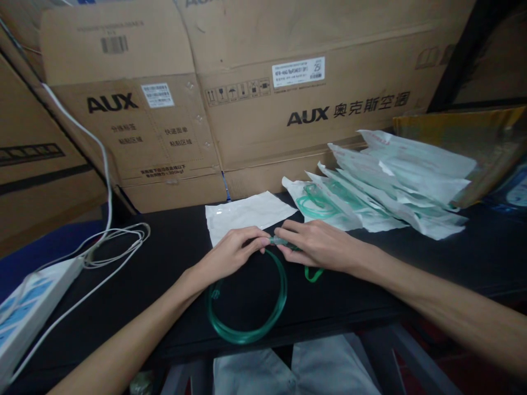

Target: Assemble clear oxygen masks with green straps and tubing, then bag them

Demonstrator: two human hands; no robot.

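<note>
A coil of green plastic tubing [251, 323] lies on the black table [173, 247] near its front edge. My left hand [233, 253] and my right hand [315, 244] meet over the top of the coil. Both pinch a small clear connector [275, 240] at the tubing's end between fingertips. A green strap loop [313, 273] pokes out under my right hand. Just behind my hands lies an empty white pouch [245, 215], flat on the table.
A fanned pile of sealed white pouches [387, 181] with green tubing inside lies at the back right. Large AUX cardboard boxes [255, 109] wall the back. A white power strip [28, 312] and its white cable [109, 247] lie at the left.
</note>
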